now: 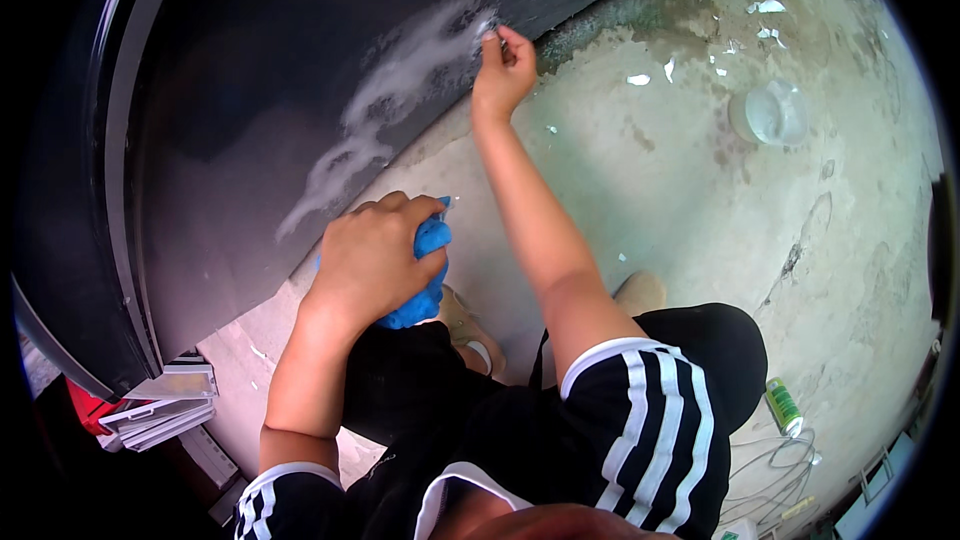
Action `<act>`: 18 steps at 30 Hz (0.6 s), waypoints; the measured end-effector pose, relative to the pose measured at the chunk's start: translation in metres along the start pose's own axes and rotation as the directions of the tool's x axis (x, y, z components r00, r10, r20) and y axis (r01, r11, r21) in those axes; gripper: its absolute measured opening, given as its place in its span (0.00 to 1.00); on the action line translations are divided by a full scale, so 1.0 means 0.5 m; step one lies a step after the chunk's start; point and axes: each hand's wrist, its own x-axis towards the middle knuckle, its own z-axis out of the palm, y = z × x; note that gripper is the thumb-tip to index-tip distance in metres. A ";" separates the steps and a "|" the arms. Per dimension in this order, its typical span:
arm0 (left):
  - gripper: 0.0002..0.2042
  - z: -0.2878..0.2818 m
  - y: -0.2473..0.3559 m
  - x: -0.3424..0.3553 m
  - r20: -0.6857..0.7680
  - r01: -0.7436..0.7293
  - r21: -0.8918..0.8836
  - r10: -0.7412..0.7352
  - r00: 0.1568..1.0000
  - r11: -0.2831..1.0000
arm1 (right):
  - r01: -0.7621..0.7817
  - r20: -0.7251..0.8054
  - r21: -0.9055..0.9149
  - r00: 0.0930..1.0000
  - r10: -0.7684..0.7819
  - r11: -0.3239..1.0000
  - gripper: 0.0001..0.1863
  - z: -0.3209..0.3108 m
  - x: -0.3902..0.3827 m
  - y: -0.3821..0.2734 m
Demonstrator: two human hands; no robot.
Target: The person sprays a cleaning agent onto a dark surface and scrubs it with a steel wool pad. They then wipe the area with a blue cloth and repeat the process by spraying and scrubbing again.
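Observation:
My left hand (375, 255) is closed around a bunched blue cloth (432, 238), held low beside the lower edge of a dark panel (230, 90). A cloudy whitish streak (380, 95) runs diagonally across that panel. Higher up, at the top end of the streak, my right hand (503, 70) has its fingertips pinched at the panel's surface; what is between them is too small to make out.
On the concrete floor (680, 220) are white scraps (770, 6), a clear plastic container (770, 115), a green spray can (782, 405) and loose cables (785, 470). White flat pieces (165, 415) and a red object (85, 402) lie at lower left, near my legs and feet.

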 end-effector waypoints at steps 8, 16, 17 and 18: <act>0.19 -0.004 -0.016 -0.028 -0.005 -0.065 -0.009 0.065 0.998 0.998 | -0.082 0.002 -0.009 0.997 0.082 0.997 0.07 0.003 0.042 -0.015; 0.19 0.002 -0.035 -0.040 -0.044 -0.136 -0.022 0.135 0.990 0.990 | 0.021 -0.022 -0.132 0.999 -0.024 0.991 0.04 0.006 0.028 -0.039; 0.19 0.000 -0.037 -0.039 -0.052 -0.147 -0.021 0.145 0.988 0.989 | 0.046 -0.016 -0.135 0.999 -0.048 0.990 0.04 0.018 0.008 -0.056; 0.19 -0.001 -0.032 -0.039 -0.054 -0.165 -0.021 0.164 0.985 0.986 | 0.005 -0.046 -0.077 0.999 -0.008 0.997 0.05 0.010 0.030 -0.044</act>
